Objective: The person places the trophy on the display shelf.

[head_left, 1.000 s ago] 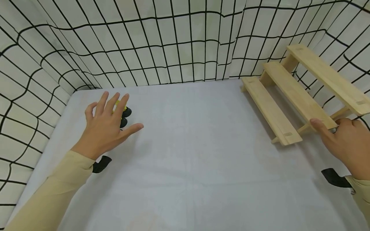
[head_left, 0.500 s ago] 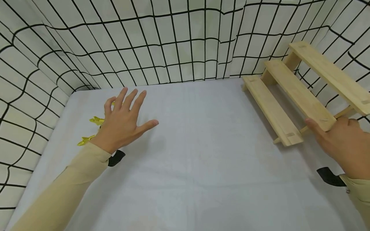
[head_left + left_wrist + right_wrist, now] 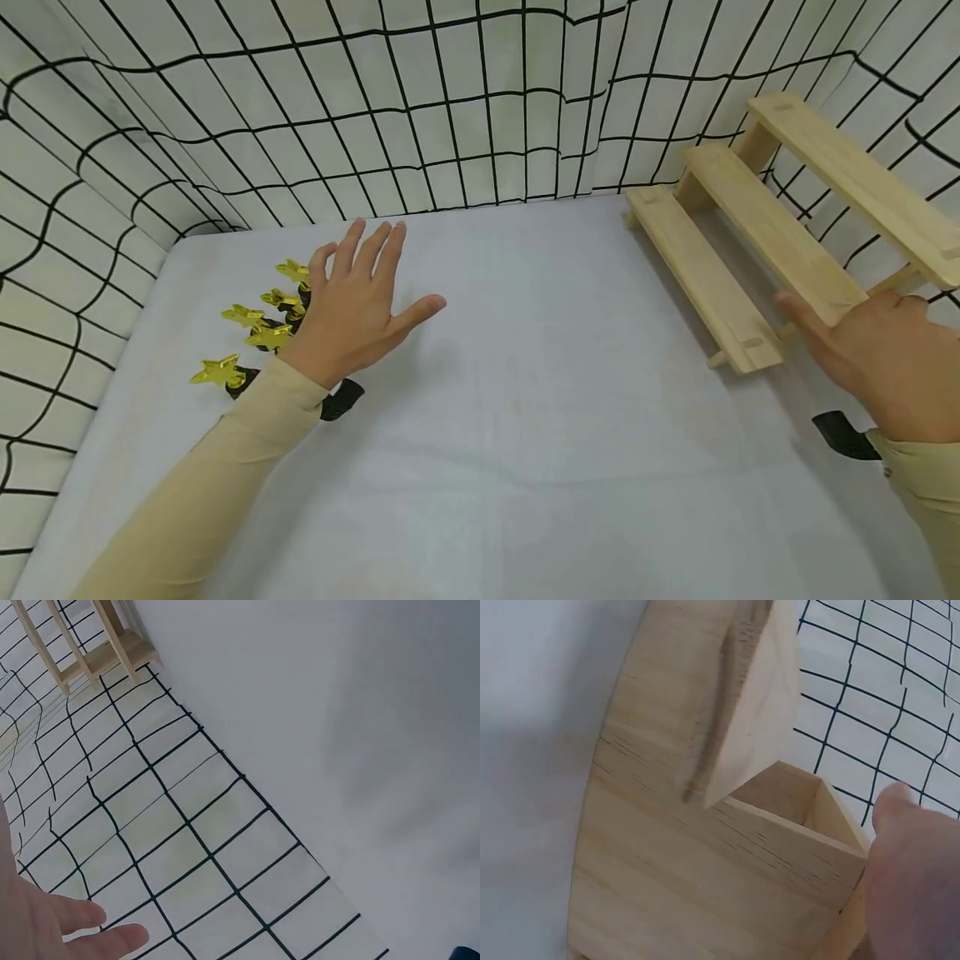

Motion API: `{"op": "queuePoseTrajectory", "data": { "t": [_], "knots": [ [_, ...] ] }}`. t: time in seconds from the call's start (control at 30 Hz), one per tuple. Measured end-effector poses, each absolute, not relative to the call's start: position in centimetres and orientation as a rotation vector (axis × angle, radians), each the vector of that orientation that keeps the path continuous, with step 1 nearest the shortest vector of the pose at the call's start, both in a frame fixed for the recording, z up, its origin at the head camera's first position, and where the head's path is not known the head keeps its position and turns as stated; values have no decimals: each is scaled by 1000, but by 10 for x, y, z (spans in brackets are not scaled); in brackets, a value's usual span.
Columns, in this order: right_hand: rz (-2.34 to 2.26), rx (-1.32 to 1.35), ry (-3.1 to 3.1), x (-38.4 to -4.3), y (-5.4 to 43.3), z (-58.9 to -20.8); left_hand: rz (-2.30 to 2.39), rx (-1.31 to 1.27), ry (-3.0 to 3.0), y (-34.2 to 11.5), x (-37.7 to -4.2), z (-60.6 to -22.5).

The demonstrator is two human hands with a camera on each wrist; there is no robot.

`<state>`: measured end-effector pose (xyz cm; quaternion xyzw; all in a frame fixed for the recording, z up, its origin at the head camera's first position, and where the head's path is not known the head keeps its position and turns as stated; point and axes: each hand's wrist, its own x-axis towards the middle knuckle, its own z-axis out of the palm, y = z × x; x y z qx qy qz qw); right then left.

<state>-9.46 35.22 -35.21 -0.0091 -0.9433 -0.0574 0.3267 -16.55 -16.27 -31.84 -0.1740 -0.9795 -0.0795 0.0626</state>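
Several small trophies, each a shiny gold star on a black stem, lie at the far left of the table in the head view. My left hand, fingers spread and holding nothing, hovers beside them and hides their right ends. Only part of the left hand shows in the left wrist view, at the lower left. On the right stands a three-tier wooden shelf. My right hand grips the near end of its middle board. In the right wrist view the hand sits beside the shelf's wooden side.
A white cloth covers the table. Black wire grid with white sheeting behind it walls the back and both sides. The shelf's far end is close to the back grid.
My left hand has moved right across the trophies, uncovering their gold stars. The right hand stays at the shelf's near end. The head view has shifted slightly.
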Motion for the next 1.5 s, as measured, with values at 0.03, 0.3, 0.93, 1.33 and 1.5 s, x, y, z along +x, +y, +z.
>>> {"op": "queuePoseTrajectory", "data": {
  "t": [0.03, 0.3, 0.93, 1.33, 1.5],
  "knots": [
    [-149, -39, -2472, -95, 352, -353, -252, -529, -2949, -160, -166, -318],
    [-199, 23, -2416, -98, 357, -352, -314, -553, -2925, -141, -176, -310],
    [-297, 281, -2299, -87, 375, -354, -310, -689, -2957, -97, -198, -306],
    [-122, 364, -2431, -88, 391, -355, -376, -702, -2903, -83, -220, -305],
    [-47, 320, -2667, -90, 399, -354, -382, -730, -2885, -75, -228, -311]
  ]
}}
